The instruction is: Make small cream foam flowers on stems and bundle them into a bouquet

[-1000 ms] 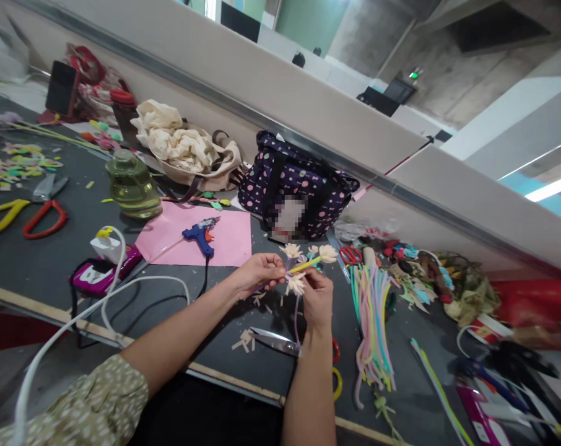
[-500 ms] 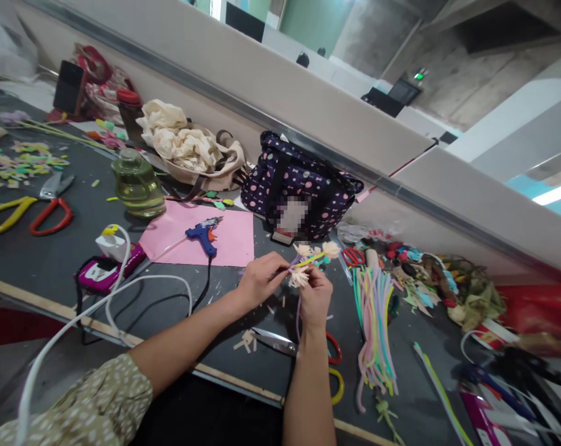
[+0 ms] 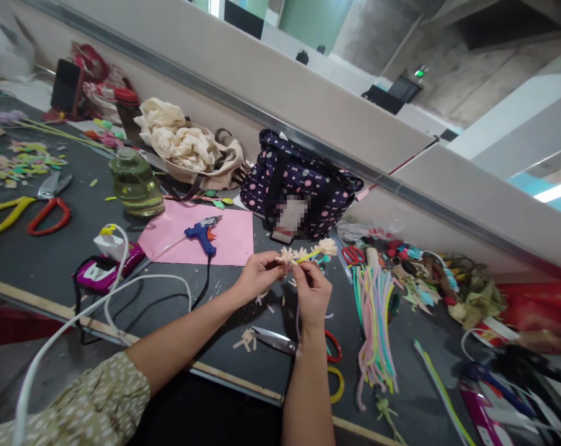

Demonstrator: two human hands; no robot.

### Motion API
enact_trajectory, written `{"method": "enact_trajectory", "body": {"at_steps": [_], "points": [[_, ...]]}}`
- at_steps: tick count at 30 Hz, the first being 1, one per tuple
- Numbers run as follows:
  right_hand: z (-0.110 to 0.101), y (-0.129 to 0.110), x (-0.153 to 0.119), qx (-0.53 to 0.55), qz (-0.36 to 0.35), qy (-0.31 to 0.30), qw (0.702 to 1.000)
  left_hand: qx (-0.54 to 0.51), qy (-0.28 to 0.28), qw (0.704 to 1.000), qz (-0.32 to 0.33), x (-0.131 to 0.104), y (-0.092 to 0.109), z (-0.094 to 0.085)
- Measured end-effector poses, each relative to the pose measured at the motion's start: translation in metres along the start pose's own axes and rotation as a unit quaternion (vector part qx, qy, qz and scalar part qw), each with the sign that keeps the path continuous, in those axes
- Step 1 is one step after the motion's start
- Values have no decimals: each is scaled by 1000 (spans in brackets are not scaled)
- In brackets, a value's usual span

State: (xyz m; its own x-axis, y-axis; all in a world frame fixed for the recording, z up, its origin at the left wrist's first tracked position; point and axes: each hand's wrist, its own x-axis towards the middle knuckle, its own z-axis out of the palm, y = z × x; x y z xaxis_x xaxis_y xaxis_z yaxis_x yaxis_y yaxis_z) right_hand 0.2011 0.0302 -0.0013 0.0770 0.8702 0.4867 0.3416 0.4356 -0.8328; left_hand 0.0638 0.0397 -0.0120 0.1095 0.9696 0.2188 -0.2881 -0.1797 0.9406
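Both hands meet over the dark table at the centre. My left hand (image 3: 260, 275) is closed in a pinch at the left end of a flower sprig with cream blossoms (image 3: 327, 247) and a yellow stem. Close beside it, my right hand (image 3: 314, 291) pinches the same sprig from the right, its fingers bent around the stem. One blossom points to the upper right and others sit near the fingertips. Beneath the right wrist lie large scissors (image 3: 277, 341) with red and yellow handles. Small cream strips (image 3: 247, 341) are scattered left of the blades.
A blue glue gun (image 3: 201, 234) rests on pink paper (image 3: 236, 238). Behind are a dotted bag (image 3: 303, 179) and a green bottle (image 3: 136, 183). Pastel pipe cleaners (image 3: 376, 328) lie at right. A white cable (image 3: 67, 325) crosses the left front; more scissors (image 3: 51, 214) lie far left.
The sprig has turned between my fingers, and its lower blossom has swung up and left to my left fingertips. My right hand's fingers have shifted along the stem.
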Motion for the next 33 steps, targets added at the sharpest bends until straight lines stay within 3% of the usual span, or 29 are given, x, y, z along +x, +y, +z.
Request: {"method": "enact_trajectory", "body": {"at_steps": [8,14,22,25,33], "points": [[-4,0,0,-8,18,-48,999,2,-10,1000,-25,2,1,-2],[-2,4,-1,-68,-11,-20,997,4,-20,999,-48,4,-8,-2],[-1,12,-2,-152,-41,-19,987,54,31,998,14,7,-7,-5],[-3,10,-1,-176,-60,-20,982,46,9,999,8,7,-6,-8],[-13,9,1,-147,-38,-40,988,-61,-93,988,-103,8,-4,-15]]}}
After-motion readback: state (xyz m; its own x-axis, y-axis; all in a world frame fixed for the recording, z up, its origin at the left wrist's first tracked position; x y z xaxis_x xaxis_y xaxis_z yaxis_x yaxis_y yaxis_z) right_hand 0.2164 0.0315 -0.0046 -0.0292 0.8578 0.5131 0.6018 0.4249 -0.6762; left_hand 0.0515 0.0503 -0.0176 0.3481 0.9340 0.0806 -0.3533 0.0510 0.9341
